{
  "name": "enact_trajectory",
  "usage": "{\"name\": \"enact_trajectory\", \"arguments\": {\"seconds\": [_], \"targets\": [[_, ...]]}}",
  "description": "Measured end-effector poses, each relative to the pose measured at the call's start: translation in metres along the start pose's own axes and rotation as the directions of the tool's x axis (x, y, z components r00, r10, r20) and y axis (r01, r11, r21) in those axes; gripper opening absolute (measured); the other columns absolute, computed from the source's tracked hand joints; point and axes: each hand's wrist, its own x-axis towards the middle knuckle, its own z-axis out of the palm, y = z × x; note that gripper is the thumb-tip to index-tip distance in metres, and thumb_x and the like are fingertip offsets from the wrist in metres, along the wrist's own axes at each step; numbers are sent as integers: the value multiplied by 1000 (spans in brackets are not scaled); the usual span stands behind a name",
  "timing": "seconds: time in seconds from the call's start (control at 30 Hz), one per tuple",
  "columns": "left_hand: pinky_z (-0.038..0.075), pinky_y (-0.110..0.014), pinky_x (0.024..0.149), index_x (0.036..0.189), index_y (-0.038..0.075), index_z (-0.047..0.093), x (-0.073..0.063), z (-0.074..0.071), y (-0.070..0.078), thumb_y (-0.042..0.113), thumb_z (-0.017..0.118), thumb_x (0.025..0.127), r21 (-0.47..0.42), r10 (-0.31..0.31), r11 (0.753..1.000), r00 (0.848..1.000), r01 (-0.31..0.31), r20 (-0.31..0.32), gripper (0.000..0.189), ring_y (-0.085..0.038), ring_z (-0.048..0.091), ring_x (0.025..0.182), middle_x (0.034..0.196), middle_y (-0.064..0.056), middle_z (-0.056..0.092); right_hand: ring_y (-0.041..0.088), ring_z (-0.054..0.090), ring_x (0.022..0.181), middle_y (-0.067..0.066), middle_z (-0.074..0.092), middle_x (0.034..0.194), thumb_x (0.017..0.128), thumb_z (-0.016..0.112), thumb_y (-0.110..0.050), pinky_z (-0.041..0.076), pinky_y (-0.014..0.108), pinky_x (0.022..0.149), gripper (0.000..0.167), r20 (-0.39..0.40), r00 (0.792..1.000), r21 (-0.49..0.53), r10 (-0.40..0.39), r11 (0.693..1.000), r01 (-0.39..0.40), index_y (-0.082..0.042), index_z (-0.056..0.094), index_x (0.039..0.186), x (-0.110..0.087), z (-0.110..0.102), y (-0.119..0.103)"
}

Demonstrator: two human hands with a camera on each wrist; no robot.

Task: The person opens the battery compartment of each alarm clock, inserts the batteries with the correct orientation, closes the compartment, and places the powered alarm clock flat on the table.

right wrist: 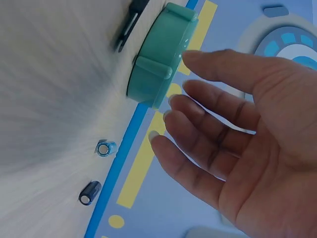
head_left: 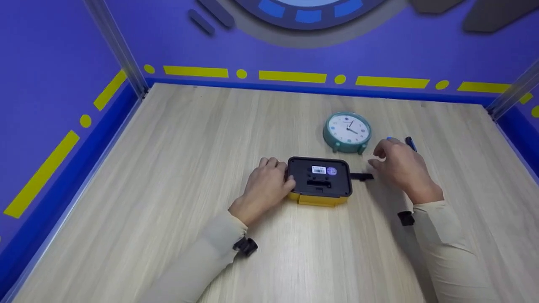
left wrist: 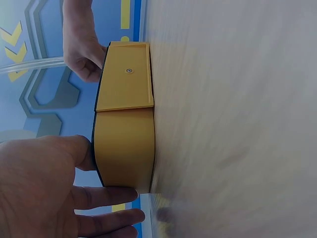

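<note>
The pale wood table (head_left: 177, 168) spans the head view, and on it the yellow-and-black box (head_left: 320, 176) lies dark face up, its long axis running left to right across the person. The left hand (head_left: 263, 185) holds the box's left end, thumb over the upper edge and index finger against the end face; it is much the nearer hand to the box. The right hand (head_left: 404, 166) hangs above the table off the box's other end, fingers loosely bent, nothing seen in its grasp. Beyond the box, towards its right end, the green clock (head_left: 348, 131) lies face up, ahead and to the left of the right hand. A black strip (head_left: 362, 176) extends from beside the box's right edge towards the right hand; whether it touches the box cannot be told. The slot (head_left: 318, 184) in the dark face runs with the box's length. Smallest are a dark cylinder (head_left: 411, 144) and a blue cylinder (right wrist: 105, 148), both just past the right hand's knuckles. The relation that seems to count is this: the right hand stands between slot and cylinders, far closer to the cylinders.
</note>
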Motion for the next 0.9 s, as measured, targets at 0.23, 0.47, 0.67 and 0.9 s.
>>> {"name": "enact_trajectory", "arguments": {"seconds": [0.23,0.47,0.67,0.9], "targets": [[51,-43,85,120,-5,71,-1,3,-1,29,61,103,-2,12,1000,1000,-12,-2,39,-32,56,100,112,-16,67,43,64,92,28,64,107,95,77,-10,52,59,80,26,-37,997,18,65,998,-64,9,67,110,2,0,5],[51,-43,86,117,-2,71,1,-1,1,31,61,103,-1,4,1000,1000,-4,-4,38,-32,56,101,110,-15,66,42,61,93,28,63,108,98,73,-9,51,57,83,25,-74,986,54,147,988,-144,9,67,113,6,-1,7],[50,-43,85,116,-2,71,1,0,1,31,61,103,8,8,1000,1000,-8,-2,37,-31,55,98,108,-15,66,42,61,92,27,63,106,98,70,-9,51,57,82,24,-121,978,78,169,984,-160,10,68,111,7,-2,13],[50,-43,86,118,-2,71,1,0,1,31,61,103,0,-2,1000,1000,2,5,38,-31,56,100,110,-15,66,43,63,92,29,64,105,98,70,-9,51,58,81,23,-163,975,94,151,986,-137,11,69,110,10,-2,20]]}}
